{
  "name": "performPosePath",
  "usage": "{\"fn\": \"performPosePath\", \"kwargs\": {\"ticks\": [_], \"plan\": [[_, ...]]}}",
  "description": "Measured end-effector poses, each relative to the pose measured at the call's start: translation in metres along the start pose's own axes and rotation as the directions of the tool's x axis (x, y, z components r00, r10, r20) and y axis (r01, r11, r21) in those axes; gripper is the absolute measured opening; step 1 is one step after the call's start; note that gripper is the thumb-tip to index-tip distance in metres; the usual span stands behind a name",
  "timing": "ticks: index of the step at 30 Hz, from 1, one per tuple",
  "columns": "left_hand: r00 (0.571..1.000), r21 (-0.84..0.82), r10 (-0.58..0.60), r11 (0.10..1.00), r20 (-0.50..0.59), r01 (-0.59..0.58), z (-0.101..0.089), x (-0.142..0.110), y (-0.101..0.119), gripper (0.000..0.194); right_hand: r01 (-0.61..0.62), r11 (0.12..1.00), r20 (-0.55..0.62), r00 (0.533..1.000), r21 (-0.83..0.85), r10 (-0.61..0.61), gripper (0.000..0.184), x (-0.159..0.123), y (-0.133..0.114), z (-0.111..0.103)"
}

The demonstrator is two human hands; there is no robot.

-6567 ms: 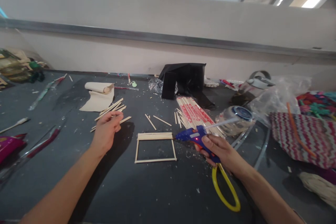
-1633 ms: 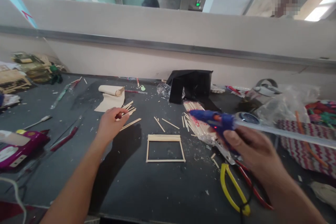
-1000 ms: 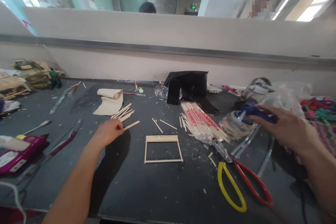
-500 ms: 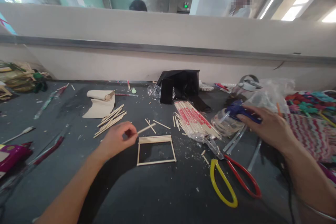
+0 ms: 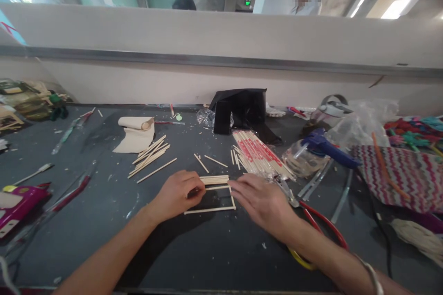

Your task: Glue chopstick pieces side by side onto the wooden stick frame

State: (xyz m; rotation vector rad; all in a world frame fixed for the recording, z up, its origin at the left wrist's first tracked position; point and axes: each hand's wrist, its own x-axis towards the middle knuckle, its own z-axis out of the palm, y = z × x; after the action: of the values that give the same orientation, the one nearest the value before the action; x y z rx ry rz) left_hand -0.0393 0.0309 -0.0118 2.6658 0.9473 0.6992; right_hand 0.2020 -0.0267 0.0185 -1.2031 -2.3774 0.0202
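A small rectangular frame of thin wooden sticks (image 5: pixel 211 210) lies flat on the dark table, with several sticks side by side along its far edge. My left hand (image 5: pixel 180 193) is closed at the frame's left side, pinching the left end of a wooden stick (image 5: pixel 217 187). This stick lies across the frame, just nearer than the row. At the right corner, my right hand (image 5: pixel 268 200) has its fingers together on the stick's other end; the fingertips are partly hidden. A blue glue gun (image 5: pixel 320 143) rests on the table beyond my right hand.
Loose sticks (image 5: pixel 148 159) lie at the left by a rolled cloth (image 5: pixel 134 134). Packaged sticks (image 5: pixel 258 154) are behind my right hand. Scissors with red and yellow handles (image 5: pixel 328 228) sit partly under my right forearm. A black cable (image 5: pixel 384 235) runs at right.
My right hand has let go of the glue gun and moved left to the frame. My left hand has brought its stick down and right onto the frame.
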Motion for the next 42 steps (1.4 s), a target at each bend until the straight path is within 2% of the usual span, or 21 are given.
{"fn": "performPosePath", "kwargs": {"ticks": [2,4,7,9,11,13,15,18,23,30,42], "plan": [[1.000,-0.004,0.008,1.000,-0.003,-0.008,0.001,0.000,0.000,0.012,0.026,0.999,0.106,0.994,-0.038,-0.021,0.023,0.009,-0.001,0.018],[1.000,-0.030,0.008,1.000,0.006,-0.008,0.002,0.000,-0.001,0.012,0.023,0.998,0.160,0.987,-0.066,-0.013,0.021,0.016,0.002,0.028],[0.998,-0.137,-0.043,0.989,0.036,0.048,0.000,0.000,-0.004,0.011,0.020,0.997,0.183,0.983,-0.078,-0.006,0.023,0.022,0.008,0.035],[0.990,-0.221,-0.140,0.965,0.024,0.142,-0.005,-0.001,-0.010,0.013,0.016,0.997,0.179,0.984,-0.082,-0.002,0.023,0.023,0.012,0.039],[0.957,-0.263,-0.289,0.926,-0.036,0.270,-0.010,-0.002,-0.021,0.018,0.005,0.997,0.172,0.985,-0.082,0.009,0.023,0.022,0.015,0.043],[0.893,-0.262,-0.439,0.877,-0.102,0.402,-0.015,-0.004,-0.033,0.020,-0.009,0.997,0.176,0.984,-0.077,0.023,0.022,0.020,0.018,0.048],[0.864,-0.244,-0.497,0.850,-0.077,0.468,-0.017,-0.007,-0.044,0.019,-0.020,0.997,0.187,0.982,-0.078,0.035,0.022,0.019,0.019,0.051],[0.891,-0.189,-0.453,0.873,0.030,0.451,-0.017,-0.008,-0.051,0.017,-0.029,0.995,0.194,0.980,-0.094,0.047,0.023,0.019,0.018,0.052],[0.933,-0.145,-0.352,0.922,0.077,0.360,-0.017,-0.010,-0.050,0.019,-0.028,0.991,0.187,0.981,-0.129,0.052,0.023,0.022,0.017,0.053],[0.941,-0.174,-0.306,0.928,0.143,0.329,-0.019,-0.011,-0.050,0.021,-0.027,0.987,0.206,0.977,-0.161,0.060,0.023,0.023,0.012,0.051],[0.945,-0.181,-0.290,0.932,0.149,0.314,-0.018,-0.010,-0.045,0.022,-0.021,0.982,0.198,0.978,-0.189,0.059,0.022,0.024,0.012,0.054]]}}
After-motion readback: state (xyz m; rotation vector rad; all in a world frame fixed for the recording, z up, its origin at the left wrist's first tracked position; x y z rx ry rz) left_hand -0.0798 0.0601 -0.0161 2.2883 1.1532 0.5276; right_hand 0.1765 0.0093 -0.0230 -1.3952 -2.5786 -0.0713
